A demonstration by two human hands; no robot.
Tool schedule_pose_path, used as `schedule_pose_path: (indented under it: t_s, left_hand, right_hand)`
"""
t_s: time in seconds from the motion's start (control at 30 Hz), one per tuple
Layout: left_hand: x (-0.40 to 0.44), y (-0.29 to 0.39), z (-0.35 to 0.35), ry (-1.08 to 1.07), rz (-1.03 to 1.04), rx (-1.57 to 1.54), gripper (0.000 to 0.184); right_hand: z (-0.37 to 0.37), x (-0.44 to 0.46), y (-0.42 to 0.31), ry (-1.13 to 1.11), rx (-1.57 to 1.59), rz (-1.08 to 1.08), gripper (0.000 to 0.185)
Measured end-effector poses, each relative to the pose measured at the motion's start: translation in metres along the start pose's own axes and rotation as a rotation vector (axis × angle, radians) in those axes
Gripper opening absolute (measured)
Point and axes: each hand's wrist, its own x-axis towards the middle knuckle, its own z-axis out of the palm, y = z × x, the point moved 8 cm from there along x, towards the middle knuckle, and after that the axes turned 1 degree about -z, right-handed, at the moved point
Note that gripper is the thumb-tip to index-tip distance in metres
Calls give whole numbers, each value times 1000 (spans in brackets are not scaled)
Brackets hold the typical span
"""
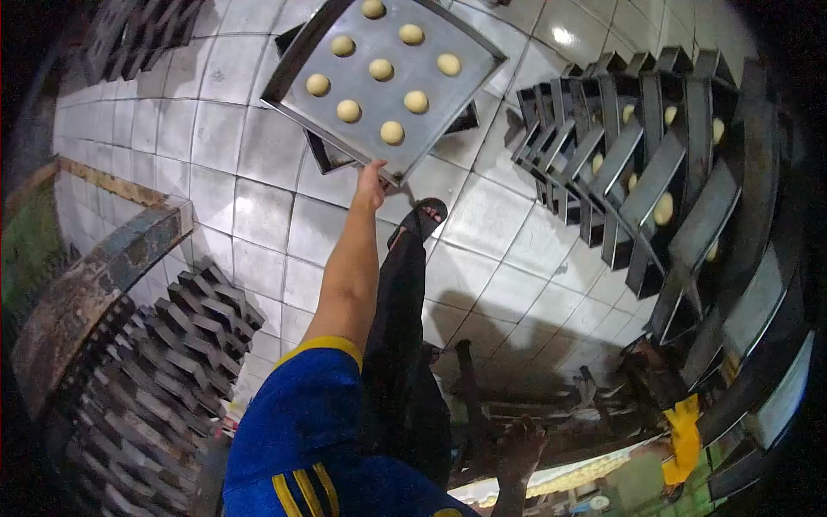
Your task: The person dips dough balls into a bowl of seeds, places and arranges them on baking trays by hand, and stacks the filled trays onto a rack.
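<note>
My left hand (pixel 372 185) is closed on the near corner of a metal baking tray (pixel 383 95). Several round, pale dough balls (pixel 380 70) sit spaced apart on that tray. Beneath it, turned at an angle, dark edges of another tray (pixel 326 155) stick out over the floor. In shadow at the bottom, what seems to be my right hand (pixel 521 444) is away from the tray, its fingers loosely apart and nothing visible in them. My sandalled foot (pixel 422 220) stands just below the held corner.
Stacked trays, crossed at angles, rise at the right (pixel 637 164), some with dough balls inside. More stacked trays (pixel 164 370) stand lower left beside a worn table edge (pixel 103 284). Another person's yellow sleeve (pixel 682 439) shows lower right, near a table with rows of dough (pixel 568 476).
</note>
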Motion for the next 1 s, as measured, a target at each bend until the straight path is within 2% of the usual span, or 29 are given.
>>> schedule_pose_path:
  t_s: [0.03, 0.07, 0.1, 0.17, 0.23, 0.3, 0.33, 0.37, 0.4, 0.43, 0.5, 0.53, 0.57, 0.6, 0.63, 0.67, 0.7, 0.8, 0.87, 0.9, 0.93, 1.0]
  left_hand:
    - [-8, 4, 6, -10, -8, 51, 41]
    - [-16, 10, 7, 21, 100, 76, 32]
    - [-26, 9, 14, 8, 106, 85, 32]
    - [-58, 32, 13, 26, 395, 26, 37]
    - [-90, 48, 17, -112, 459, -164, 50]
    - [-141, 48, -10, -161, 338, -111, 42]
    - [-201, 52, -8, -186, 400, -98, 32]
    - [-186, 45, -60, -256, 375, 96, 31]
    - [-242, 36, -86, -136, 393, 41, 31]
    - [-295, 27, -101, -86, 357, 115, 29]
    - [-324, 2, -197, -213, 352, 344, 14]
    - [-398, -10, -192, -271, 358, 467, 15]
    - [-416, -19, -245, -433, 388, 358, 20]
    - [-505, -40, -224, -510, 465, 495, 17]
    - [-533, -43, -275, -264, 395, 659, 15]
    - [-562, -48, -328, -38, 281, 797, 14]
    - [-600, -61, -326, -103, 267, 810, 15]
    - [-672, -89, -322, -331, 284, 861, 26]
    - [-664, -98, -297, -369, 124, 940, 29]
    - [-704, -134, -242, -526, 118, 1059, 37]
    - [-737, -169, -195, -688, 112, 1163, 45]
    - [-757, -237, -131, -842, 148, 1433, 74]
  right_hand:
    - [-10, 0, 6, -6, 13, 4, 52]
    - [-18, 2, 10, -21, 28, 2, 52]
    - [-27, 4, 14, -40, 46, -2, 52]
    - [-50, -2, 26, -76, 89, -3, 52]
    - [-83, 2, 48, -98, 91, -37, 52]
    - [-117, -1, 68, -118, 102, -76, 52]
    - [-125, -2, 76, -180, 108, -95, 52]
    - [-134, -5, 86, -243, 117, -115, 52]
    - [-135, -13, 88, -325, 158, -130, 52]
    - [-145, -17, 96, -344, 201, -139, 52]
    - [-187, -25, 112, -291, 153, -261, 52]
    - [-214, -15, 127, -409, 223, -291, 50]
    - [-241, -18, 138, -402, 279, -298, 50]
    - [-260, -28, 137, -387, 145, -454, 49]
    - [-277, -41, 135, -351, 10, -602, 48]
    - [-297, -60, 134, -340, -53, -630, 52]
    - [-319, -80, 130, -308, -106, -657, 56]
    - [-398, -112, 145, -234, 76, -623, 62]
    - [-444, -119, 160, -250, 191, -638, 65]
    - [-470, -123, 171, -274, 243, -643, 66]
    - [-498, -138, 181, -200, 305, -641, 66]
    - [-542, -167, 194, -83, 116, -687, 69]
